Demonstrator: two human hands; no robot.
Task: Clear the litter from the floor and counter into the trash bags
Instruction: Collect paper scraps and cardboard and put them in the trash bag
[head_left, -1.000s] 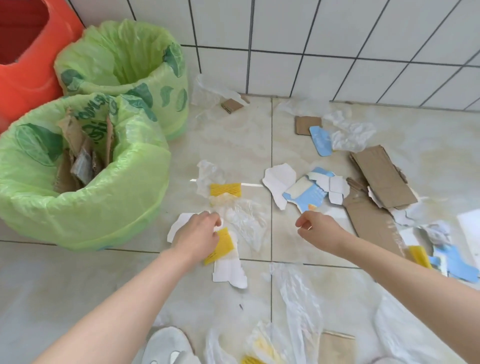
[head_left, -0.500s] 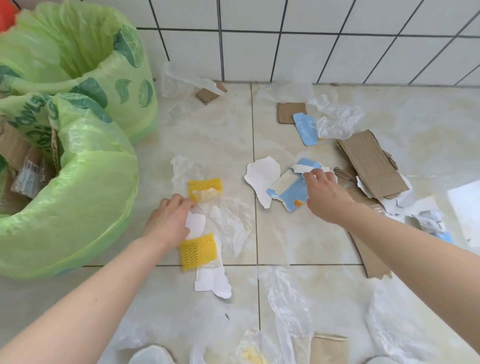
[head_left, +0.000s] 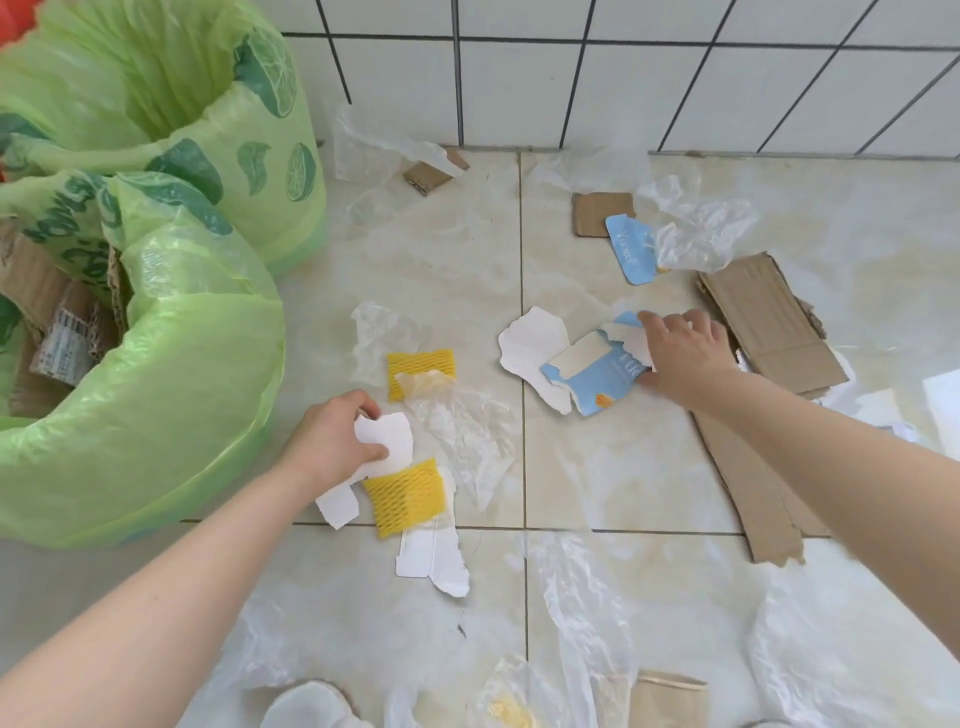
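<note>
Left hand: my left hand (head_left: 332, 441) pinches a white paper scrap (head_left: 385, 436) between thumb and curled fingers, just off the near green bag's right side.
Right hand: my right hand (head_left: 680, 358) lies on the blue and white torn carton (head_left: 597, 376), fingers bent over its right edge and thumb at its lower edge; well right of the near green bag.
Near green bag: the near green bag (head_left: 156, 405) sits at the left on the floor (head_left: 623, 467), open, with cardboard pieces inside.
Far green bag: the far green bag (head_left: 218, 140) stands behind the near green bag, touching it, against the tiled wall (head_left: 623, 67).
Yellow nets: one yellow foam net (head_left: 406, 499) lies just below the paper I hold; another yellow net (head_left: 422, 371) lies just above it, right of the near green bag.
Other litter: a flat brown cardboard (head_left: 769, 322) lies far right of the near green bag, beside my right hand; clear plastic film (head_left: 462, 426) sits between the nets and the carton.
</note>
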